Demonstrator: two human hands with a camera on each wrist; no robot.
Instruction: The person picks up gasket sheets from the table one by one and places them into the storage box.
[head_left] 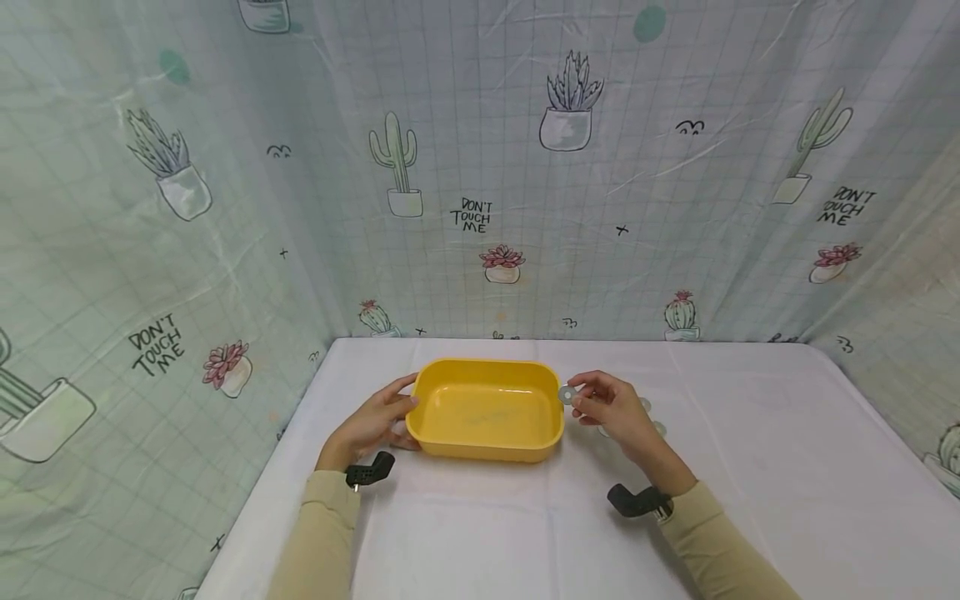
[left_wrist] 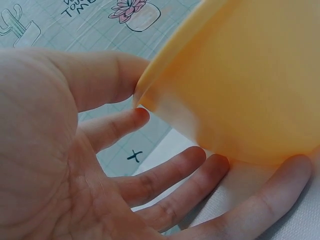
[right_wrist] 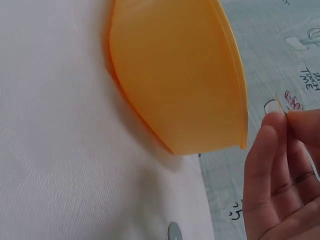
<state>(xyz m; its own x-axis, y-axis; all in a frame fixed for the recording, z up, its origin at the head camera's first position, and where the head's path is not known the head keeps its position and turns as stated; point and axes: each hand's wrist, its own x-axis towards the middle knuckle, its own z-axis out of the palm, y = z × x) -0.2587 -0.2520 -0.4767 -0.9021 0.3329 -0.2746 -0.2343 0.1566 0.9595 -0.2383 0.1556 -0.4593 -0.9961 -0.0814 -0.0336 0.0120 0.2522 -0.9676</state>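
A yellow plastic basin (head_left: 480,417) with rounded corners stands in front of the person, its inside showing nothing in it. At its left end the left hand (head_left: 375,419) holds the wall, with fingers spread around the rim and lower edge; the left wrist view shows fingertips (left_wrist: 300,167) against the basin (left_wrist: 250,90). Just off the right rim, the right hand (head_left: 611,412) pinches a flat grey washer (head_left: 567,394) between thumb and fingers. In the right wrist view this washer (right_wrist: 281,103) shows edge-on above the fingertips (right_wrist: 274,120).
Several more grey washers (head_left: 660,427) lie on the white tablecloth, partly hidden by the right hand; one washer (right_wrist: 174,231) shows at the bottom of the right wrist view. A cactus-print curtain (head_left: 480,167) surrounds the table (head_left: 465,525) behind and at the sides.
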